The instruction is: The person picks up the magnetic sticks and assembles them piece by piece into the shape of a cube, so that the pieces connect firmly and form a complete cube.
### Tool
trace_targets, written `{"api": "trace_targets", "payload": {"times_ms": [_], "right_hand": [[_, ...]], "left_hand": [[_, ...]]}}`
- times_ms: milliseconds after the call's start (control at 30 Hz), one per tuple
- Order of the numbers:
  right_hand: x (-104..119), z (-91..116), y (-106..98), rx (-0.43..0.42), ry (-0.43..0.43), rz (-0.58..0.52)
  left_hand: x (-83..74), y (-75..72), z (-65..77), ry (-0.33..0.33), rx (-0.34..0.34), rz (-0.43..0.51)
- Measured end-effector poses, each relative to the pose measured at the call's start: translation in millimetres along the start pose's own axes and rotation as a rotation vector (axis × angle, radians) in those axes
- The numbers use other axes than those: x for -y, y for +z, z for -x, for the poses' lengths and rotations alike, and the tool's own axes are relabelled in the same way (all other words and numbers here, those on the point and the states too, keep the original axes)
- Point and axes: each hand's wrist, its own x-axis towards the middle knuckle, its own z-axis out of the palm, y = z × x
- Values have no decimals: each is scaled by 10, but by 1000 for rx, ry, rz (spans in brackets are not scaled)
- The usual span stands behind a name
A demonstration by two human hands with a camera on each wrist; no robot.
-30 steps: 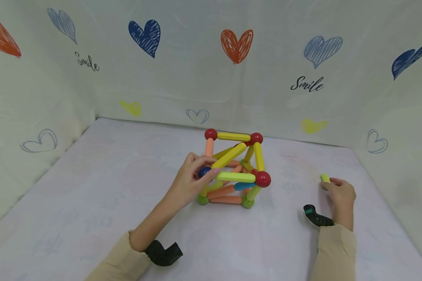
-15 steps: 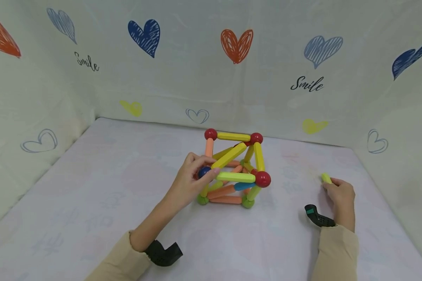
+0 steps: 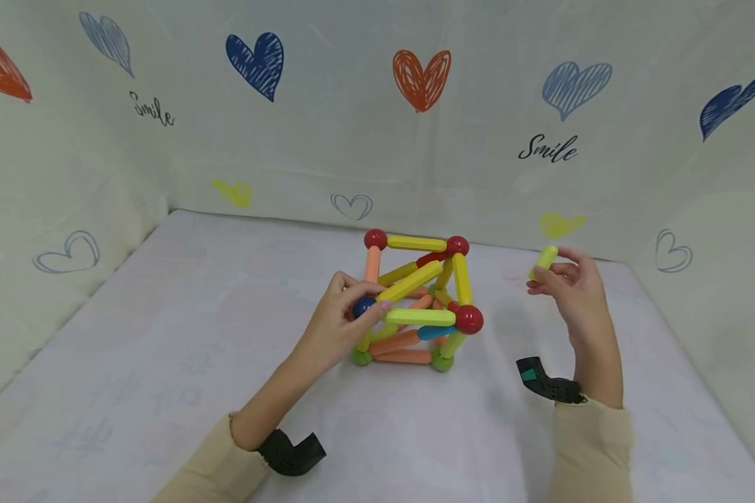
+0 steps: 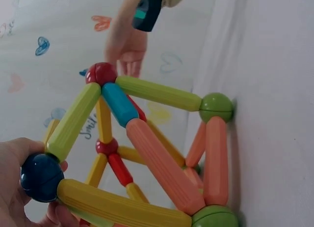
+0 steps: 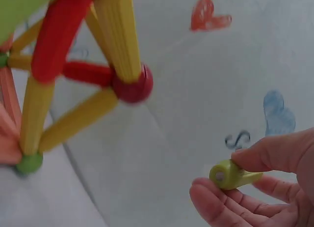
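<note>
A frame of magnetic sticks and balls stands on the table, with red balls (image 3: 468, 319) at upper corners and green balls (image 3: 442, 360) at its foot. My left hand (image 3: 330, 328) holds its upper near-left corner, thumb and fingers about the blue ball (image 4: 42, 178). From that corner run a yellow-green stick (image 3: 420, 317) and a slanting yellow stick (image 3: 410, 281). To the right of the frame, my right hand (image 3: 579, 300) pinches a short yellow-green magnetic stick (image 3: 544, 261) in the air. Its round end with a small metal dot faces the right wrist camera.
The white-covered table (image 3: 214, 293) reaches back to a pale curtain (image 3: 327, 140) printed with hearts and "Smile". Black wrist cameras (image 3: 292, 453) stick out from both sleeves. Salmon sticks (image 4: 162, 165) and a blue stick (image 4: 120, 104) brace the frame's lower part.
My right hand has lifted the yellow-green stick off the table and brought it up and leftward, nearer the frame. The left hand keeps its hold on the blue ball.
</note>
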Motion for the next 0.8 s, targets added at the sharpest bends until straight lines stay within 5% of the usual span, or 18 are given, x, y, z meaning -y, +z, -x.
{"api": "trace_targets", "payload": {"times_ms": [100,267,500,800], "right_hand": [[385,204,255,66,-125,-135],[603,335,603,110,-245,-221],[658,377,891,36,-196,-229],[625,336,916,28,-149,-115]], "left_hand": [[-4,0,4,-3,-2,-10],[-11,7,8,8,-10,-39],[-17,10,19,33,-27,-89],[-38,30,26,59,-52,-161]]}}
